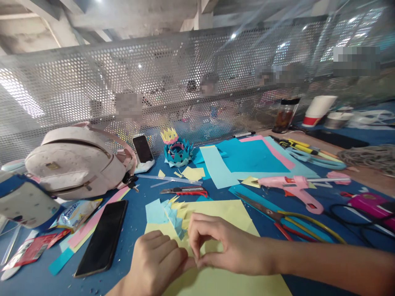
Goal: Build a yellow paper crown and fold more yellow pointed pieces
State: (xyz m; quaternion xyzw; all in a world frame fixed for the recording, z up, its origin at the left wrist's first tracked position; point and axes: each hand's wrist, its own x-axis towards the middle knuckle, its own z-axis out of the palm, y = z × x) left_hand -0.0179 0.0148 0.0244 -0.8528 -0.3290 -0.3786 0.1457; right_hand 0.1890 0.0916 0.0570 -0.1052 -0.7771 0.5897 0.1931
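My left hand (157, 259) is curled into a loose fist, its thumb reaching toward my right fingertips. Thumb and forefinger of my right hand (228, 244) meet in a pinch at that thumb; anything between them is too small to make out. Both hands are over a yellow paper sheet (247, 283). Just beyond them lie pointed yellow paper strips (182, 211) and light blue cut paper (156, 211). Farther back stands a blue layered paper flower (177, 153) with a yellow paper crown (169, 135) on its upper left.
Scissors (273, 213), a pink glue gun (290, 185) and blue paper sheets (247, 158) lie right. A red utility knife (188, 191) rests ahead. Left are a black phone (103, 238), snack packet (75, 213) and backpack (77, 160). A perforated metal barrier (173, 74) stands behind.
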